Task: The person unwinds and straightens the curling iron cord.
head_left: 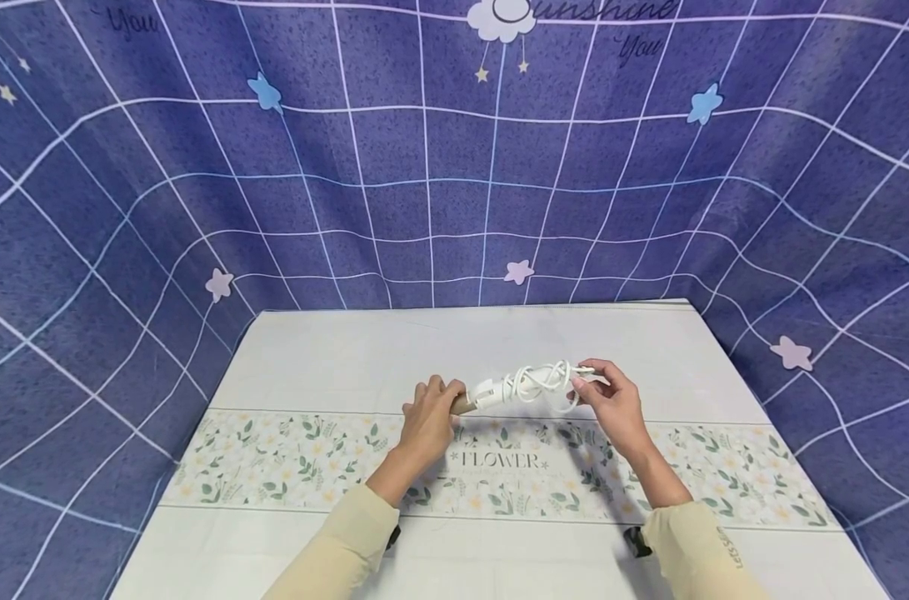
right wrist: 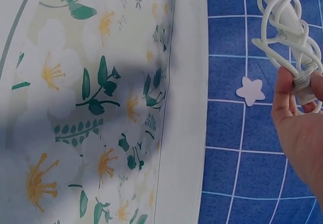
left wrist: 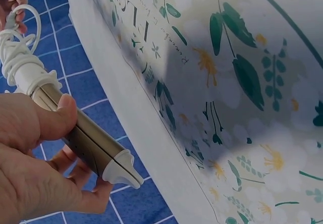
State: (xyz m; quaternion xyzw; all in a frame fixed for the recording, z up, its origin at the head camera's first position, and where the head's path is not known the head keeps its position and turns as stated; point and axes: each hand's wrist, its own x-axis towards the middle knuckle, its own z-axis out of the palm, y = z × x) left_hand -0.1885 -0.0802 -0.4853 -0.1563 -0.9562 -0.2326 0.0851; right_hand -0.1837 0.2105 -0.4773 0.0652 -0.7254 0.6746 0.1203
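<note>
A hair straightener [head_left: 488,393] with a white handle and a bronze barrel is held above the table between both hands. My left hand [head_left: 428,418] grips the bronze barrel [left wrist: 93,142], thumb on one side and fingers beneath; the white tip [left wrist: 122,169] sticks out past them in the left wrist view. White cord [head_left: 532,382] is wound in loose loops around the handle. At the handle's far end, my right hand [head_left: 616,410] pinches the cord and a white end piece [right wrist: 304,90] between thumb and fingers. Part of that piece is hidden by the fingers.
Below lies a white table cover [head_left: 334,354] with a floral band [head_left: 289,458] lettered FLOWER. A blue grid-patterned curtain [head_left: 454,217] with stars and clouds hangs behind the table and along both sides.
</note>
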